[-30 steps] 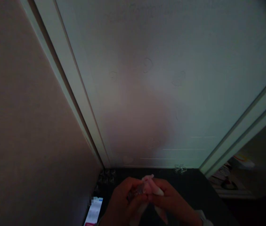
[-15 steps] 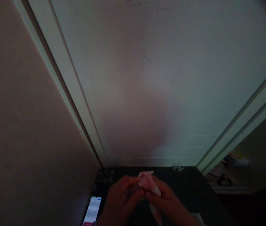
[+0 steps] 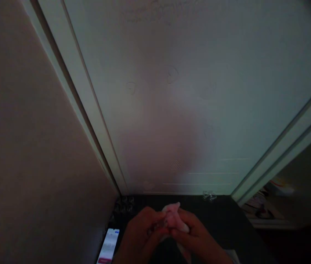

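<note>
My left hand [image 3: 140,233] is closed around a small clear, shiny object [image 3: 154,226]; its exact kind is hidden by the fingers and the dim light. Bunched in my right hand [image 3: 196,234] is a pale pinkish cloth [image 3: 174,218], pressed against the clear object. One end of the cloth hangs below my right fingers. Both hands meet low in the view, above a dark tabletop [image 3: 216,223].
A lit phone [image 3: 108,245] lies left of my left hand. Several small clear pieces [image 3: 123,203] stand at the table's back left, and a few more [image 3: 209,195] at the back right. Behind rises a pale panel [image 3: 227,110]; shelves with items [image 3: 262,207] are at right.
The cloth has shifted slightly in my fingers and covers the clear object differently. Both hands stay together in nearly the same place. The view has moved a little.
</note>
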`<state>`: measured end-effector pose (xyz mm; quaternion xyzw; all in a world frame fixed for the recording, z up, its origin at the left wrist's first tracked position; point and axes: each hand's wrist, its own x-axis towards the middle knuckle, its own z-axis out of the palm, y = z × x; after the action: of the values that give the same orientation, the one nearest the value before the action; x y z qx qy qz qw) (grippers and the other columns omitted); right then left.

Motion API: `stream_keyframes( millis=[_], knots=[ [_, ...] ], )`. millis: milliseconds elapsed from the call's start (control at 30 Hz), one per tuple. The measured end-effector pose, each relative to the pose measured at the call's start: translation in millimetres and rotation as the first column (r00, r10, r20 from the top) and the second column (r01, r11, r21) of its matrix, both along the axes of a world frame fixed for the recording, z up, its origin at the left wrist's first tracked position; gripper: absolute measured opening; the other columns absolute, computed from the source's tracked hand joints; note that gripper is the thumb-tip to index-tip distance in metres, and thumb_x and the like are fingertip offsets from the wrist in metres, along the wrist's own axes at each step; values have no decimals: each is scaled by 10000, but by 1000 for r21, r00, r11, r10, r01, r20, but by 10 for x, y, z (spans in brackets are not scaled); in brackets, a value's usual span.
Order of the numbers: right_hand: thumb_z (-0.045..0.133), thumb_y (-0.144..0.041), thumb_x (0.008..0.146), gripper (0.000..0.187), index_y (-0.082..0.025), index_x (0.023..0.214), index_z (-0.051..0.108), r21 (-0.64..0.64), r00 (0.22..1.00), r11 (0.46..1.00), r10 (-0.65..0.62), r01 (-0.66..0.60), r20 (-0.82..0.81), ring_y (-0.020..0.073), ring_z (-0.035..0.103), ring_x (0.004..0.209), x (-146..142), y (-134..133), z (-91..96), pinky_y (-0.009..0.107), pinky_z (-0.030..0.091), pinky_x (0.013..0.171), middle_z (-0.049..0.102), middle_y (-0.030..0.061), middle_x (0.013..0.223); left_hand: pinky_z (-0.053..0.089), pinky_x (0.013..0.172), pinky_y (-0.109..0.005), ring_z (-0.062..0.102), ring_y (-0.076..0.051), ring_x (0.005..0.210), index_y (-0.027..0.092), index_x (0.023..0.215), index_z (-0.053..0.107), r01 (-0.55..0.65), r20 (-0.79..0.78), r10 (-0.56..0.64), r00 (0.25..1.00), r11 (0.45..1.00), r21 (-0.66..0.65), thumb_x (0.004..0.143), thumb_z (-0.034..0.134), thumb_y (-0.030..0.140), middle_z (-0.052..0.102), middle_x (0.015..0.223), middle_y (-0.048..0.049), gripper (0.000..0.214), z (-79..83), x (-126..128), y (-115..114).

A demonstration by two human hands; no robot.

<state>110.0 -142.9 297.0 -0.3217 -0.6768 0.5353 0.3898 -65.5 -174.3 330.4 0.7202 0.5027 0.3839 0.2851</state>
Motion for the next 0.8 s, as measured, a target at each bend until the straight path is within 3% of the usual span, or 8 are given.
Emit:
stream_keyframes(
  millis=[200,433,500,667,800],
  knots=[
    [513,-534,800,414,-164,904,668,-156,988,988,-1,-23,-152,222,576,786,-19,-25,-198,333,463,708,652,71,873,451,662,-209,568,-143,726,244,919,662,43,56,-45,997,998,46,804,575,188,592,808,-14,154,-4,16,5],
    [522,-515,792,380,-175,747,684,-255,971,952,-206,170,-123,229,560,755,2,5,-540,386,443,777,647,74,773,449,664,-215,552,-139,738,268,945,649,63,43,-65,997,997,46,815,554,164,570,870,-15,192,-30,-15,-12],
    [514,-484,804,358,-176,760,690,-270,973,951,-193,154,-126,229,565,774,-19,7,-502,386,442,789,653,76,795,449,644,-216,548,-139,721,266,947,646,62,61,-65,996,997,53,809,562,169,569,862,-15,189,-37,-16,-3],
    [575,-425,775,306,-195,946,680,-380,950,922,-48,-77,-308,239,581,910,-100,-30,-253,359,451,820,659,72,956,444,624,-221,547,-141,700,251,943,642,32,105,-39,994,997,63,795,576,188,569,828,-14,175,-23,5,15],
    [589,-442,777,320,-178,928,688,-334,957,941,-41,-60,-287,242,583,898,-98,-30,-216,342,447,796,661,70,908,431,631,-223,540,-142,698,236,912,633,0,80,-1,997,1000,13,792,582,189,574,801,-8,139,-5,26,9]
  ],
)
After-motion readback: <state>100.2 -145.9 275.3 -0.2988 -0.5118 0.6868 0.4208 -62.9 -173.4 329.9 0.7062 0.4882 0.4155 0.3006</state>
